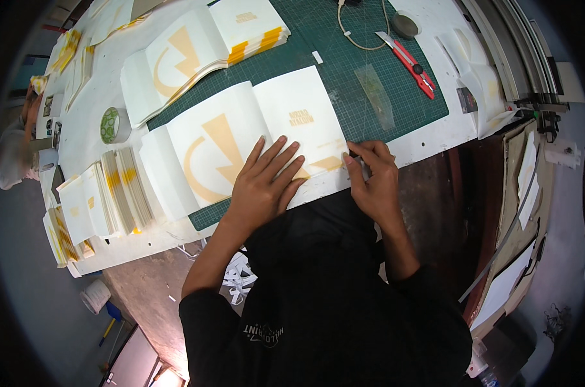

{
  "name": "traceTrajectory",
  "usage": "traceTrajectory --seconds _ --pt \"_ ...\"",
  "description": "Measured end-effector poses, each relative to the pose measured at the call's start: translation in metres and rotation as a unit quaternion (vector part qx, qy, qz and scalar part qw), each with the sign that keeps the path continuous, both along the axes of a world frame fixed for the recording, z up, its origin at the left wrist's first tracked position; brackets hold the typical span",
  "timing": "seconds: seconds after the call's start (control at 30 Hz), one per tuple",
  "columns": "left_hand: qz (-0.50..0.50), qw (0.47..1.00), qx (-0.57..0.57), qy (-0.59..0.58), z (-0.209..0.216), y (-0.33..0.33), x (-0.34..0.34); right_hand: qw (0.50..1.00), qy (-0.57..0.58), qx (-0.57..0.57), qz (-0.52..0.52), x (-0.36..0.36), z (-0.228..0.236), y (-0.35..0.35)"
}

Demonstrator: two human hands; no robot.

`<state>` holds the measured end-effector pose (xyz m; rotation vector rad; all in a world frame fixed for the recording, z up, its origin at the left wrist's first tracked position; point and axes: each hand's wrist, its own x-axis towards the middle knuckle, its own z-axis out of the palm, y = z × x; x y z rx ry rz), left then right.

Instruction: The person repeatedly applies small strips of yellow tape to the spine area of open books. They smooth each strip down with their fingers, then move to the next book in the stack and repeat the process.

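Observation:
In front of me lies a long white printed sheet [276,103] with pale orange shapes and upright fold creases, like a book jacket. My left hand [264,187] rests flat on its lower middle, fingers spread. At the sheet's lower right edge, my right hand [375,177] has thumb and forefinger closed on the paper by the corner. Beneath the sheet is a green cutting mat [396,116]. Beyond it sits a stack of similar printed sheets [205,39], with orange-marked edges.
A red box cutter [408,64], a clear plastic strip [374,97] and a small round dish [405,24] are on the right. Stacked booklets [112,193] and a green-patterned cup [114,125] stand left. Another person [18,148] is at the far left. Paper scraps [239,278] litter the floor.

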<state>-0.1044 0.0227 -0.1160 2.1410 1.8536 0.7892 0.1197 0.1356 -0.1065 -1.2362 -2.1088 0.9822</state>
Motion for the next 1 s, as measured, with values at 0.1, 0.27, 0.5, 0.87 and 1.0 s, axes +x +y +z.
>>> traceTrajectory --seconds 0.1,0.27,0.5,0.87,1.0 --pt "-0.003 1.000 -0.010 -0.002 -0.0002 -0.0012 -0.0021 1.000 0.000 0.026 0.016 0.0020 -0.0017 -0.0009" --pt "-0.006 1.000 -0.015 0.000 -0.0007 -0.0019 -0.0036 0.999 0.001 0.009 0.033 0.0053 -0.0038 -0.0026" --pt "-0.005 1.000 -0.020 -0.010 0.0020 -0.0011 -0.0030 0.999 0.000 0.017 0.035 0.0070 -0.0051 -0.0062" --pt "0.009 0.999 -0.029 -0.042 0.0035 -0.0001 -0.0023 0.999 0.039 0.011 0.035 0.0055 -0.0070 -0.0065" --pt "0.009 0.998 -0.037 -0.059 0.0064 0.0009 -0.0030 0.993 -0.009 0.107 0.047 0.0017 -0.0019 -0.0041"
